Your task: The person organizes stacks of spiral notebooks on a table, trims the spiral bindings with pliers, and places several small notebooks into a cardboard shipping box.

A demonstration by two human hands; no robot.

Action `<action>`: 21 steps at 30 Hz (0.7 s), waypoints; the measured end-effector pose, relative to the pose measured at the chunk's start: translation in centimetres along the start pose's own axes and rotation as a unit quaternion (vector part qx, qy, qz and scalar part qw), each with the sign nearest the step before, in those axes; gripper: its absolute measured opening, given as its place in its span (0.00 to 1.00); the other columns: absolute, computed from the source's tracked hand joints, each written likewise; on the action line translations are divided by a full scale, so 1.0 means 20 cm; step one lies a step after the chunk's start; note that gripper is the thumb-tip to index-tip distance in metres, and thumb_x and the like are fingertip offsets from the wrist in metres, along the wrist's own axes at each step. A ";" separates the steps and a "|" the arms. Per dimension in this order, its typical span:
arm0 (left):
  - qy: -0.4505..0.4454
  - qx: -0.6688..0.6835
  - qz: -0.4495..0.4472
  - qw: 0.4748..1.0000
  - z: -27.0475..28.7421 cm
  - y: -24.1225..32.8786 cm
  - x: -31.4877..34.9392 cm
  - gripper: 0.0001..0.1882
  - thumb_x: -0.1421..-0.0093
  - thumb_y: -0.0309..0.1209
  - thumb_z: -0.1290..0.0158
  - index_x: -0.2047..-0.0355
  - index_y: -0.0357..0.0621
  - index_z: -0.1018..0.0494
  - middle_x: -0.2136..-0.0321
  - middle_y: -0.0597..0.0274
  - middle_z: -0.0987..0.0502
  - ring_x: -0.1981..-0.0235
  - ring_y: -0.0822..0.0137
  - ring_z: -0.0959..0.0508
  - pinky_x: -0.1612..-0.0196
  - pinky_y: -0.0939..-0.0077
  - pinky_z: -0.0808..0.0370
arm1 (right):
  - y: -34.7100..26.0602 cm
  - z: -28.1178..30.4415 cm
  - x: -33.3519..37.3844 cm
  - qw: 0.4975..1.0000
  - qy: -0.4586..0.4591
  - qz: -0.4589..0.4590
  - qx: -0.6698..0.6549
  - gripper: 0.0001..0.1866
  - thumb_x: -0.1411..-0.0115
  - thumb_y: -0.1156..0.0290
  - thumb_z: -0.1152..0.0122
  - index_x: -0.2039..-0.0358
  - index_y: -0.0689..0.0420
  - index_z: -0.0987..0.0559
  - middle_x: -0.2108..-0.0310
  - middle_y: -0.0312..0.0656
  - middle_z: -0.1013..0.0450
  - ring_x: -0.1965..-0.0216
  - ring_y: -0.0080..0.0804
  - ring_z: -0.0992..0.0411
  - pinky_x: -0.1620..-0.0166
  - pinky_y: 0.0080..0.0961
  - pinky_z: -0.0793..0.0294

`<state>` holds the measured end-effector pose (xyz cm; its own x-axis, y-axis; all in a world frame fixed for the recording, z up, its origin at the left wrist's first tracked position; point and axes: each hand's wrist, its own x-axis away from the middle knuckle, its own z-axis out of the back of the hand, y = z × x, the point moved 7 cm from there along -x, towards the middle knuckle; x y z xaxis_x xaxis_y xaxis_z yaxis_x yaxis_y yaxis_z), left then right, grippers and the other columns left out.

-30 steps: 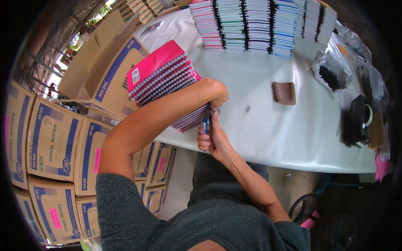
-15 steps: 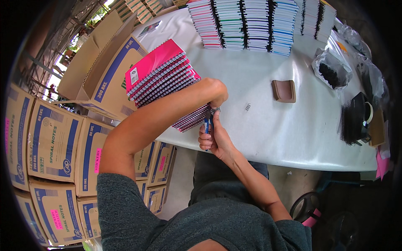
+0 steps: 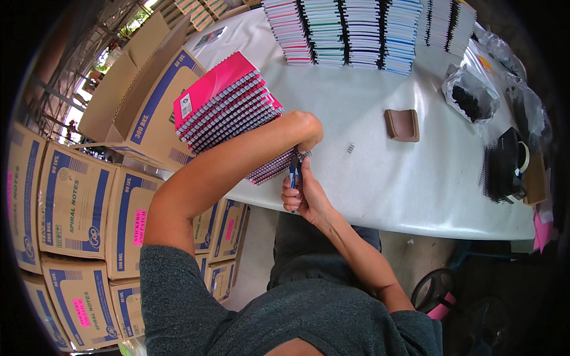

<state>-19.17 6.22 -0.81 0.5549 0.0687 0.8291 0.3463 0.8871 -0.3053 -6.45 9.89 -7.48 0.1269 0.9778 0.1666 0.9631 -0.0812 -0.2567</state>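
Note:
Blue-handled pliers (image 3: 294, 169) are in my right hand (image 3: 309, 199), which is closed round the handles at the near edge of the table. The tips of the pliers meet the end of a wire spiral at the corner of a stack of pink spiral notebooks (image 3: 222, 89). My left arm crosses over the stack, and my left hand (image 3: 307, 132) is curled down just above the pliers. Its fingers are closed but mostly hidden, so what they grip does not show. A small cut piece of wire coil (image 3: 351, 148) lies on the table to the right.
A brown open-sided block (image 3: 402, 125) rests on the white table (image 3: 380, 196). Stacks of bound notebooks (image 3: 347, 35) line the far side. At right are a plastic bag of black coils (image 3: 470, 98) and a black bundle (image 3: 503, 166). Cardboard boxes (image 3: 77, 202) stand at left.
The table and stacks sit slightly higher in view, and the pink stack a little further left. Both hands and the pliers hold nearly the same pose at the stack's corner.

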 end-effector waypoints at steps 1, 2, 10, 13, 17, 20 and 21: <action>-0.005 0.005 0.003 1.000 -0.01 0.00 0.00 0.14 0.50 0.25 0.44 0.62 0.38 0.19 0.63 0.50 0.19 0.63 0.55 0.20 0.63 0.58 0.24 | 0.00 0.01 0.01 0.999 0.039 0.008 0.025 0.42 0.40 0.27 0.73 0.73 0.57 0.29 0.85 0.33 0.43 0.84 0.25 0.46 0.74 0.24 0.41; -0.009 0.010 0.006 1.000 -0.01 0.00 0.00 0.14 0.50 0.25 0.44 0.62 0.38 0.19 0.63 0.50 0.19 0.63 0.55 0.20 0.63 0.58 0.25 | 0.02 0.01 0.04 0.996 0.078 0.015 0.050 0.42 0.40 0.27 0.73 0.74 0.57 0.29 0.85 0.32 0.43 0.84 0.25 0.46 0.74 0.24 0.41; -0.002 0.015 0.000 1.000 -0.01 0.01 -0.01 0.14 0.50 0.26 0.46 0.62 0.40 0.19 0.64 0.50 0.19 0.64 0.56 0.20 0.63 0.60 0.24 | 0.01 0.03 0.01 0.990 0.127 0.031 0.057 0.42 0.40 0.26 0.73 0.73 0.57 0.29 0.84 0.33 0.41 0.83 0.25 0.43 0.74 0.25 0.39; -0.006 0.003 -0.008 1.000 -0.01 0.03 -0.02 0.14 0.50 0.26 0.46 0.62 0.40 0.19 0.64 0.50 0.19 0.64 0.56 0.20 0.63 0.60 0.25 | 0.02 0.09 -0.01 1.000 0.005 0.003 0.008 0.43 0.41 0.26 0.73 0.72 0.57 0.28 0.83 0.34 0.40 0.82 0.27 0.41 0.73 0.25 0.37; -0.002 -0.010 -0.012 1.000 -0.04 0.02 -0.05 0.14 0.50 0.26 0.45 0.63 0.40 0.19 0.64 0.50 0.19 0.64 0.56 0.20 0.63 0.60 0.25 | 0.03 0.11 0.01 0.998 0.048 0.005 0.038 0.44 0.40 0.27 0.74 0.72 0.59 0.27 0.82 0.35 0.38 0.80 0.29 0.38 0.71 0.27 0.35; -0.002 0.008 -0.006 1.000 -0.05 0.02 -0.08 0.13 0.51 0.25 0.46 0.64 0.40 0.18 0.65 0.50 0.19 0.65 0.55 0.20 0.63 0.60 0.24 | 0.03 0.08 0.04 0.987 0.144 0.013 0.070 0.45 0.40 0.27 0.74 0.71 0.60 0.27 0.80 0.37 0.35 0.78 0.32 0.36 0.69 0.30 0.31; 0.000 0.010 -0.005 1.000 -0.05 0.02 -0.09 0.13 0.51 0.25 0.46 0.64 0.40 0.18 0.65 0.50 0.19 0.65 0.55 0.20 0.64 0.59 0.24 | 0.02 0.08 0.05 0.984 0.162 0.015 0.070 0.45 0.40 0.27 0.75 0.71 0.60 0.26 0.79 0.38 0.34 0.77 0.33 0.35 0.68 0.30 0.30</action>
<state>-19.29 6.00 -2.78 0.5507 0.0592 0.8326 0.3364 0.8971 -0.2863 -6.38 11.09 -8.88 0.2447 0.8608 0.4462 0.9189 -0.0589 -0.3902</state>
